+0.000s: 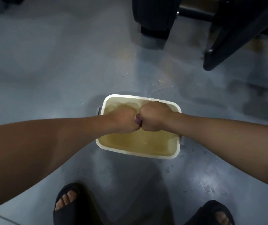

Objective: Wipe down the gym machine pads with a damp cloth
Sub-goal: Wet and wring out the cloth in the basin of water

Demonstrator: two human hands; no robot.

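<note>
A white rectangular tub (135, 151) of yellowish water stands on the grey floor in front of me. Over it, my left hand (122, 120) and my right hand (156, 116) are clenched knuckle to knuckle. Both grip a purple cloth (138, 120), of which only a small bunched bit shows between the fists. The black padded gym machine (152, 15) stands beyond the tub at the upper right.
A black angled machine frame bar (237, 38) slants down to the floor at the far right. Water droplets (159, 83) speckle the floor behind the tub. My feet in black slides (68, 203) stand at the bottom edge.
</note>
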